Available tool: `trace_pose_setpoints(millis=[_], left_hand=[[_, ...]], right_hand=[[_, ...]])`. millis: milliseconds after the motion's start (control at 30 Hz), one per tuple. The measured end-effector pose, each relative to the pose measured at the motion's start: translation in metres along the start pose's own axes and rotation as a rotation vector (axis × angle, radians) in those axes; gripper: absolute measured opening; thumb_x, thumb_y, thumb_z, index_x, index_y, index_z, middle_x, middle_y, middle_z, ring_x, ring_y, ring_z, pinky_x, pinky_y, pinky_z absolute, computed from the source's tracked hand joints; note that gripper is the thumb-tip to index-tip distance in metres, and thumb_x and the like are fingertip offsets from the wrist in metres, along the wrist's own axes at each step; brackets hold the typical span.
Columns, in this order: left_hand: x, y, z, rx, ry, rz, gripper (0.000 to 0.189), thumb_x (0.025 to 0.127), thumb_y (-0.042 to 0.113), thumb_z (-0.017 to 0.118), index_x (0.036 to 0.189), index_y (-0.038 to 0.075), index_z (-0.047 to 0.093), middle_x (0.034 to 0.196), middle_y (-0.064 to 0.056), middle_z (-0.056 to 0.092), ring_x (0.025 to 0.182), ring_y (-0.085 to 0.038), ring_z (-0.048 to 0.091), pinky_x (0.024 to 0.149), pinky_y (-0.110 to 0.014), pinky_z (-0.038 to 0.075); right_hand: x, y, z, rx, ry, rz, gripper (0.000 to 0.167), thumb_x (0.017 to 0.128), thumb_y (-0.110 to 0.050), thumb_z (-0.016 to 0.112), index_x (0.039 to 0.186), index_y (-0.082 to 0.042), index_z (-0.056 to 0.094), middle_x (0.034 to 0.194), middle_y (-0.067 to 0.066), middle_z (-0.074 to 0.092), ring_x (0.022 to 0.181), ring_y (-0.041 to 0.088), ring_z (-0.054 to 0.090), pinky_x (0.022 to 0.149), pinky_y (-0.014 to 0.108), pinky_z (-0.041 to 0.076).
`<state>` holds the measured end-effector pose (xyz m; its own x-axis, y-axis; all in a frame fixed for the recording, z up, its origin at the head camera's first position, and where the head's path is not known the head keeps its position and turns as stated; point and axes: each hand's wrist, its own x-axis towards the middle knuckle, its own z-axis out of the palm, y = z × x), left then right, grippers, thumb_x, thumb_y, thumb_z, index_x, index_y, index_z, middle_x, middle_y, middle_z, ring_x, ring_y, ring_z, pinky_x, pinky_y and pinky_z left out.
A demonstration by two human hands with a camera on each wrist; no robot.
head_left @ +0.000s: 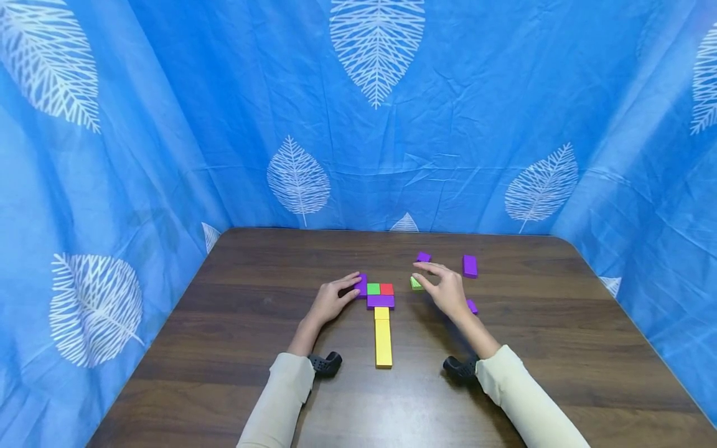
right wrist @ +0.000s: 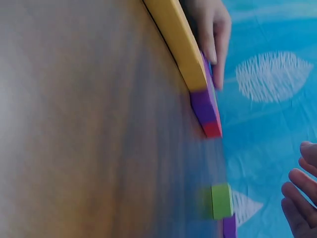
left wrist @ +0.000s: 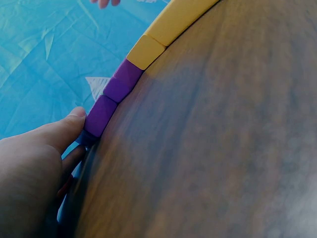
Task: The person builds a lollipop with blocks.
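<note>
My left hand (head_left: 329, 300) holds a purple block (head_left: 361, 285) at its left side; in the left wrist view the thumb (left wrist: 75, 115) is right at that block's edge. Beside it lie a green block (head_left: 373, 289) and a red block (head_left: 387, 289), with another purple block (head_left: 381, 302) along their near side. A short yellow block (head_left: 381, 313) and a long yellow one (head_left: 383, 343) continue towards me in a line. My right hand (head_left: 445, 291) hovers with thumb and fingers apart near a light green block (right wrist: 222, 202), nothing between them.
Loose purple blocks lie around the right hand: one behind it (head_left: 424, 256), one farther right (head_left: 469, 266), and one partly hidden by the wrist (head_left: 472, 306). A blue leaf-print curtain (head_left: 358, 143) rises behind the far edge of the wooden table (head_left: 224, 348).
</note>
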<state>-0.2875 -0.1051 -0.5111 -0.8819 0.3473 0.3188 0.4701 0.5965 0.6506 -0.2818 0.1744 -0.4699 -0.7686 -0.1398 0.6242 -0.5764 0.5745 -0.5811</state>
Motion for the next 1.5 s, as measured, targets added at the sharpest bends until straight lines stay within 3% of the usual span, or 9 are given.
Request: trace_pose_setpoints(millis=[300,700,967,1300,1500], left_hand=[[0.001,-0.002,0.003,0.0,0.001,0.001,0.037,0.092,0.027,0.058,0.126,0.013,0.059,0.134,-0.002,0.05,0.124,-0.021,0.045,0.102,-0.039,0.036],[0.002,-0.001,0.002,0.005,-0.004,-0.012,0.037,0.092,0.029,0.057,0.126,0.014,0.059,0.134,-0.001,0.05,0.124,-0.02,0.045,0.102,-0.038,0.035],[0.002,-0.001,0.002,0.005,-0.005,-0.012,0.037,0.093,0.028,0.057,0.126,0.013,0.059,0.135,0.0,0.049,0.124,-0.021,0.044,0.103,-0.039,0.035],[0.0,0.0,0.001,0.002,0.0,-0.015,0.037,0.093,0.028,0.057,0.127,0.014,0.058,0.135,-0.002,0.05,0.124,-0.021,0.044,0.102,-0.04,0.035],[0.001,-0.002,0.001,0.004,-0.003,-0.018,0.037,0.092,0.029,0.057,0.126,0.014,0.059,0.135,0.0,0.05,0.124,-0.019,0.044,0.103,-0.038,0.035]], right_hand=[[0.006,0.024,-0.007,0.005,-0.158,0.226,0.038,0.081,-0.014,0.072,0.116,-0.001,0.063,0.112,0.015,0.064,0.101,0.032,0.061,0.083,0.041,0.051],[0.001,0.04,-0.007,-0.049,-0.363,0.305,0.043,0.082,-0.023,0.071,0.119,-0.003,0.062,0.107,0.016,0.066,0.099,0.032,0.062,0.084,0.046,0.048],[-0.001,0.041,-0.004,-0.076,-0.375,0.289,0.036,0.081,-0.021,0.072,0.114,-0.006,0.066,0.11,0.015,0.065,0.103,0.034,0.059,0.087,0.048,0.047],[-0.001,0.033,-0.004,-0.06,-0.377,0.272,0.029,0.078,-0.018,0.074,0.104,-0.005,0.07,0.094,0.01,0.069,0.084,0.024,0.065,0.073,0.038,0.053],[0.007,0.02,0.0,-0.021,-0.337,0.249,0.028,0.077,-0.017,0.075,0.103,-0.006,0.07,0.096,0.01,0.069,0.083,0.023,0.066,0.072,0.034,0.055]])
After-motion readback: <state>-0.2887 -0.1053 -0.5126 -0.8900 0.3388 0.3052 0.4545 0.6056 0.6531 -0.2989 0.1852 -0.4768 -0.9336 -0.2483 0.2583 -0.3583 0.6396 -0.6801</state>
